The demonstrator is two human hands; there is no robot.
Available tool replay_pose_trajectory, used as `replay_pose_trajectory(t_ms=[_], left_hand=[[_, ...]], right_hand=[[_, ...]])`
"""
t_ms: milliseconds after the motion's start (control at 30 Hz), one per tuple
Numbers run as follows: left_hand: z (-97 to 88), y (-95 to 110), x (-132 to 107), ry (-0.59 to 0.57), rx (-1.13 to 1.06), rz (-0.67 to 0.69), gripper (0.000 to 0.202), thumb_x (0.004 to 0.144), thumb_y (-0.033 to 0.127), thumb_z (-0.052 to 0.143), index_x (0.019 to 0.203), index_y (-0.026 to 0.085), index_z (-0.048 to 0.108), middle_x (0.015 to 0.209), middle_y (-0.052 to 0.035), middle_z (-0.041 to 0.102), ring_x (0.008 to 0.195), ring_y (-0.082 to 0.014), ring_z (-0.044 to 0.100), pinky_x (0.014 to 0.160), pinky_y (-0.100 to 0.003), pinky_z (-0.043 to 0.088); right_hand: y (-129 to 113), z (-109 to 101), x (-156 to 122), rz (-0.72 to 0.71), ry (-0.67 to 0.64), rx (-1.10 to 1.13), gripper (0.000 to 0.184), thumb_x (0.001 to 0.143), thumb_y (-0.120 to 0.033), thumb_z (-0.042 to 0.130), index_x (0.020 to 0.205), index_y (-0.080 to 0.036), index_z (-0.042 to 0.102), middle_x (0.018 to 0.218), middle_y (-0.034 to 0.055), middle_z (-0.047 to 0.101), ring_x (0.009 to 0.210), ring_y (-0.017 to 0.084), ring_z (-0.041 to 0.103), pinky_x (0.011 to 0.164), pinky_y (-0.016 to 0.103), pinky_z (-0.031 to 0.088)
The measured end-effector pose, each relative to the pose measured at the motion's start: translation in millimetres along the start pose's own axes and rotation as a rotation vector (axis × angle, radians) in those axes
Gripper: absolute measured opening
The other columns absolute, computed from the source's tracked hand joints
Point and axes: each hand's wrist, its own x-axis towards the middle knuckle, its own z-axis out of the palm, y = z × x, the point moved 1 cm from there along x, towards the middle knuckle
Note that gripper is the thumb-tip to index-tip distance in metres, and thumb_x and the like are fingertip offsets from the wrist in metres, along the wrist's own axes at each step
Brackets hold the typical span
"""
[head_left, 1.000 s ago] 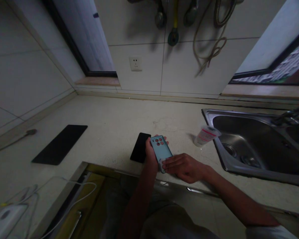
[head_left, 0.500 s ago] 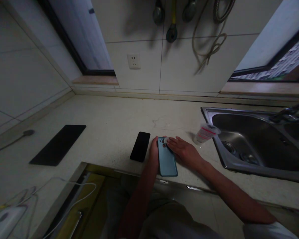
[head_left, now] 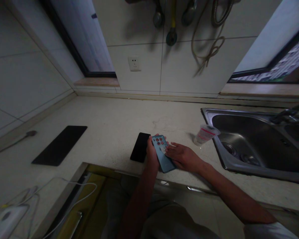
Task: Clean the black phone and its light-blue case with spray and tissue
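My left hand (head_left: 152, 154) is wrapped round the left side of a blue-green smartphone (head_left: 165, 162), its back with the camera lenses facing up. A small white pad or wipe (head_left: 163, 149) lies on the phone's back below the lenses. Fingers of my right hand (head_left: 183, 156) press that white piece against the phone; its exact kind is too small to tell. Just left of my left hand, a black phone (head_left: 140, 147) rests flat on the counter, partly covered at its right edge.
The pale counter (head_left: 114, 122) carries a black mat or board (head_left: 59, 146) at left and a tilted plastic cup (head_left: 204, 135) near the steel sink (head_left: 220, 156). A white device (head_left: 10, 220) with cables sits at lower left. A socket (head_left: 134, 63) is on the wall.
The blue-green phone's top has turned left, uncovering its lenses. My right hand and the white piece have moved from the lenses down onto the phone's back.
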Motion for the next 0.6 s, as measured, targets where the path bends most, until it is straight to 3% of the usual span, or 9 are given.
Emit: replay_pose_trajectory(t_ms=[167,267,433,600], left_hand=[[-4.6,7,0,0.085,0.001,0.132,0.042,0.094,0.048,0.045,0.110,0.016,0.067,0.083,-0.0093,0.075,0.072,-0.0212,0.073,0.077,-0.035,0.056],[-4.8,7,1,0.073,-0.019,0.103,0.042,0.094,0.048,0.045,0.111,0.016,0.067,0.084,-0.0094,0.075,0.071,-0.0213,0.073,0.076,-0.036,0.057],[-4.8,8,3,0.078,-0.065,0.096,0.039,0.093,0.047,0.046,0.105,0.016,0.067,0.083,-0.0091,0.074,0.071,-0.0210,0.072,0.078,-0.036,0.056],[-3.5,7,1,0.069,-0.078,0.077,0.039,0.095,0.046,0.041,0.100,0.016,0.065,0.082,-0.0100,0.074,0.075,-0.0223,0.073,0.080,-0.038,0.056]], right_hand=[[-10,-12,-1,-0.101,-0.072,0.277,0.028,0.091,-0.016,0.044,0.101,-0.018,0.071,0.098,0.0084,0.078,0.099,0.020,0.072,0.110,0.044,0.046],[-12,-18,0,-0.131,-0.066,0.387,0.028,0.091,-0.016,0.043,0.096,-0.020,0.070,0.092,0.0076,0.077,0.095,0.019,0.072,0.106,0.041,0.048],[-15,-21,1,-0.113,-0.065,0.434,0.030,0.094,-0.014,0.040,0.104,-0.017,0.069,0.100,0.0108,0.077,0.100,0.020,0.071,0.099,0.040,0.053],[-20,-22,1,-0.128,-0.082,0.562,0.032,0.102,-0.019,0.040,0.117,-0.015,0.068,0.113,0.0120,0.075,0.113,0.019,0.067,0.102,0.037,0.053]])
